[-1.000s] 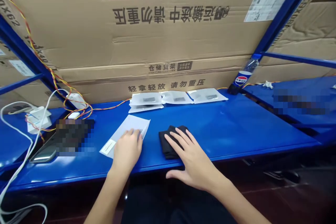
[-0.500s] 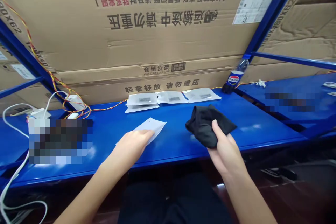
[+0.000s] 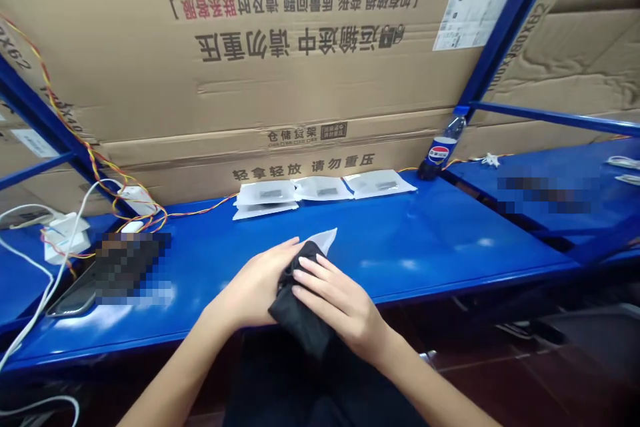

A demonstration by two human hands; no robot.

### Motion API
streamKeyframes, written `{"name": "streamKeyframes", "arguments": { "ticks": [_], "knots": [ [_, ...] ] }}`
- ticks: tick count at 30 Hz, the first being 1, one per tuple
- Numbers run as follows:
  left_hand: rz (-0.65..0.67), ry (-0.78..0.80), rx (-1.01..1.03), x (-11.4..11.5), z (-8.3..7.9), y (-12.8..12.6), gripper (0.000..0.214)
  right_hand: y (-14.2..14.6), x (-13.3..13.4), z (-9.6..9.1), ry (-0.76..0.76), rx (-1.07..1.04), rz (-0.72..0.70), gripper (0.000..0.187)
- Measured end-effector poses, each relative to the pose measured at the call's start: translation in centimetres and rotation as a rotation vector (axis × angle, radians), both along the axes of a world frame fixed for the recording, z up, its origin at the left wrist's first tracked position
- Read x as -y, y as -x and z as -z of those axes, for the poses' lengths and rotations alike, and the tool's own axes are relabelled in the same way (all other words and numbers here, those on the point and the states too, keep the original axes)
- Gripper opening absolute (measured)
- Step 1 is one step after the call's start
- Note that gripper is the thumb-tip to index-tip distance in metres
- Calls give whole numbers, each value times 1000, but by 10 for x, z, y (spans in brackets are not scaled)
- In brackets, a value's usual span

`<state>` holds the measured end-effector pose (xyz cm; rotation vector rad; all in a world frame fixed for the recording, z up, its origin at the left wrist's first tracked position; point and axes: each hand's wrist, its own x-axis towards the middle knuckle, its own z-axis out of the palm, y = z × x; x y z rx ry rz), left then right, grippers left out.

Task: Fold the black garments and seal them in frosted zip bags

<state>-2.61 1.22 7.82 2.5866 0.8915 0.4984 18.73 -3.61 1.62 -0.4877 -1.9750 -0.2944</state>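
My left hand (image 3: 263,280) is at the shelf's front edge, its fingers partly hidden behind a folded black cloth (image 3: 305,320). A white frosted plastic bag (image 3: 327,240) sticks out beyond the cloth, held in that hand; only one corner of it shows. My right hand (image 3: 340,300) grips the black cloth from the right, fingers laid over its top and pressing it against the bag and my left hand. The cloth hangs down over the front edge.
Frosted bags (image 3: 320,189) with dark labels lie along the back of the blue shelf (image 3: 400,260), before a large cardboard box (image 3: 310,93). A Pepsi bottle (image 3: 440,150) stands back right. White adapters (image 3: 67,237), tangled wires and a blurred dark device (image 3: 75,290) are at left.
My right hand has brought the black cloth left and down onto the bag in my left hand. The hands, apart before, now meet.
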Motion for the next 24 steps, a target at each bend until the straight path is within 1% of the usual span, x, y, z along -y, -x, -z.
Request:
{"name": "streamKeyframes", "arguments": {
  "ticks": [3,7,10,13,15,17,19,21,22,24],
  "knots": [
    [-36,34,-24,-1,5,3,88,-5,-11,9,-32,155,95,30],
    [5,27,13,4,8,-7,104,2,-24,13,25,342,268,25],
    [29,12,40,5,5,-17,106,22,-37,11,124,498,406,30],
    [19,13,28,1,2,-18,101,48,-49,3,295,600,482,40],
    [11,41,21,-3,-1,-14,97,62,-56,-2,363,618,489,38],
    [-7,64,23,-7,-2,-6,96,67,-59,-5,374,627,469,34],
    [-36,68,16,-8,-2,2,95,62,-60,-6,364,646,409,35],
    [-61,56,16,-8,-2,9,96,52,-59,-3,328,651,339,42],
    [-64,51,21,-6,-2,11,98,48,-58,-1,307,639,334,44],
    [-55,41,43,-2,-2,12,100,43,-56,4,279,602,384,40]
  ]
}}
